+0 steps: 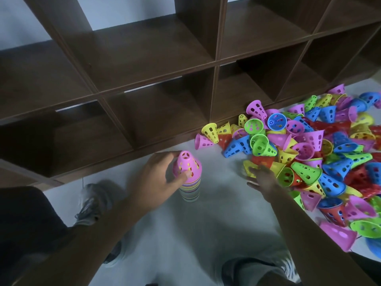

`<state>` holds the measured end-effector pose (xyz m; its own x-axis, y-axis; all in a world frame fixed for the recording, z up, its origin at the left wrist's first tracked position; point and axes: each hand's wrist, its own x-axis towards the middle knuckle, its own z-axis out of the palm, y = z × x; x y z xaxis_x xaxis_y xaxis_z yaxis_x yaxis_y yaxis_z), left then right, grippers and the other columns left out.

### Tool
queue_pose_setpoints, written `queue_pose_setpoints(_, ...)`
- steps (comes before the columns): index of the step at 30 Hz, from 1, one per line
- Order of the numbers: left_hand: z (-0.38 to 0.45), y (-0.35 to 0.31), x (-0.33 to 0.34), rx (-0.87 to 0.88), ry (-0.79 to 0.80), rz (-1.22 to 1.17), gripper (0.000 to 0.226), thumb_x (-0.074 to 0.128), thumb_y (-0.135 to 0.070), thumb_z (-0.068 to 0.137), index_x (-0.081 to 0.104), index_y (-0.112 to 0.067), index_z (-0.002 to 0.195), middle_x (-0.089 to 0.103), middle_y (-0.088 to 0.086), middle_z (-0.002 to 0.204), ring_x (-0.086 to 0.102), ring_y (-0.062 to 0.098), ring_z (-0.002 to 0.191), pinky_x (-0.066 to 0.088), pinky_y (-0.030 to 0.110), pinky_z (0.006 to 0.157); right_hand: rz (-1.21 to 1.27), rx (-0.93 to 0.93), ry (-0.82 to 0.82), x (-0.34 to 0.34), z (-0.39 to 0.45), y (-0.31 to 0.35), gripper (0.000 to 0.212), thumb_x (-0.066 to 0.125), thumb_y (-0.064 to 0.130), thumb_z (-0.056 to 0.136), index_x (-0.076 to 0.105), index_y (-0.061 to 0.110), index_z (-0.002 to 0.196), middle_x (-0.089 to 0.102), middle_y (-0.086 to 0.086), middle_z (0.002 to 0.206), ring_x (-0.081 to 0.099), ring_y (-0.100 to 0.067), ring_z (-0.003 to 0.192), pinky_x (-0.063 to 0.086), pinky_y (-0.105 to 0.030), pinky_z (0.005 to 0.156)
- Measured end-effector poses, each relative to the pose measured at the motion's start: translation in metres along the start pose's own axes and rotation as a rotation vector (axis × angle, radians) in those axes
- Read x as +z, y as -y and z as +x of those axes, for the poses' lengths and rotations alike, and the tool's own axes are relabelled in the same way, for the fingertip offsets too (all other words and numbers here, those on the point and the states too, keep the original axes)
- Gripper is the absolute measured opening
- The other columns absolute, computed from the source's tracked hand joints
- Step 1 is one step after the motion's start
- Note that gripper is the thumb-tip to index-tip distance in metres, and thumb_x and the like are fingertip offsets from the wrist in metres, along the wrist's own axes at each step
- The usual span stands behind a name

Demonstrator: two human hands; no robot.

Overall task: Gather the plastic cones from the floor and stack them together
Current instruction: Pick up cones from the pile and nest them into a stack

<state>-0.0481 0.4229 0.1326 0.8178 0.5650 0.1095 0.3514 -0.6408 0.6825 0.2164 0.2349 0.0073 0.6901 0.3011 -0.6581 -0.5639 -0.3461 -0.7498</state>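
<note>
Stack of cones (189, 182): upright on the floor, long axis vertical, narrow end up, capped by a pink cone (186, 166). Located in front of the shelf base, left of the loose pile and clear of it.

Left hand (158, 174): wrapped around the upper stack, thumb pressed on the pink cone's front wall, remaining fingers curled behind it. Steadies the stack.

Loose pile of cones (313, 153): spread to the right along the shelf base, axes pointing every way, many on their sides, some nested or overlapping. Nearest candidate: yellow cone (250, 169) at the pile's left edge, lying on its side.

Right hand (261, 178): blurred, fingers spread and fairly straight, nothing held, at or just over the yellow cone; contact cannot be told. Nearer hand to the pile. Judged next: grasp, turn wide end down, carry left over the stack's tip.

Floor (206, 219): pale, smooth, flat.

Shelf unit (144, 83): dark wood, open compartments, directly behind. Shoes (94, 201) on the floor below the arms.
</note>
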Motion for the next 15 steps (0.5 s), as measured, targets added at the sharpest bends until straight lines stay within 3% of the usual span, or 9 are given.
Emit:
queue_pose_setpoints(4, 0.003, -0.010, -0.006, -0.019, -0.024, -0.088, 0.050, 0.064, -0.058, 0.083, 0.062, -0.032, 0.126, 0.064, -0.019, 0.123, 0.056, 0.005, 0.121, 0.046, 0.034, 0.102, 0.103, -0.004, -0.030, -0.001, -0.003, 0.012, 0.022, 0.057, 0.013, 0.098, 0.063, 0.014, 0.118, 0.067, -0.002, 0.101, 0.067, -0.026, 0.083, 0.050, -0.032, 0.069)
queue_pose_setpoints(7, 0.008, -0.020, -0.008, -0.022, -0.024, -0.128, 0.049, 0.061, -0.060, 0.084, 0.064, -0.032, 0.124, 0.066, -0.018, 0.122, 0.058, 0.007, 0.119, 0.047, 0.039, 0.101, 0.150, -0.048, 0.028, 0.003, -0.009, 0.026, 0.018, 0.058, 0.020, 0.098, 0.068, 0.015, 0.112, 0.068, -0.003, 0.102, 0.064, -0.019, 0.076, 0.045, -0.031, 0.068)
queue_pose_setpoints(12, 0.016, -0.035, -0.010, -0.020, -0.042, -0.195, 0.046, 0.058, -0.058, 0.087, 0.066, -0.028, 0.121, 0.067, -0.019, 0.120, 0.060, 0.001, 0.118, 0.048, 0.037, 0.101, 0.248, -0.087, 0.352, 0.013, -0.039, 0.062, 0.035, 0.054, 0.036, 0.098, 0.069, 0.011, 0.119, 0.065, -0.001, 0.102, 0.057, -0.014, 0.080, 0.045, -0.026, 0.074)
queue_pose_setpoints(15, 0.021, -0.044, -0.013, -0.045, -0.043, -0.230, 0.049, 0.059, -0.059, 0.085, 0.066, -0.028, 0.122, 0.068, -0.020, 0.120, 0.059, -0.003, 0.117, 0.048, 0.032, 0.104, 0.292, -0.142, 0.543, 0.025, -0.069, 0.088, 0.034, 0.050, 0.035, 0.099, 0.069, 0.010, 0.110, 0.070, 0.000, 0.089, 0.058, -0.011, 0.072, 0.047, -0.020, 0.063)
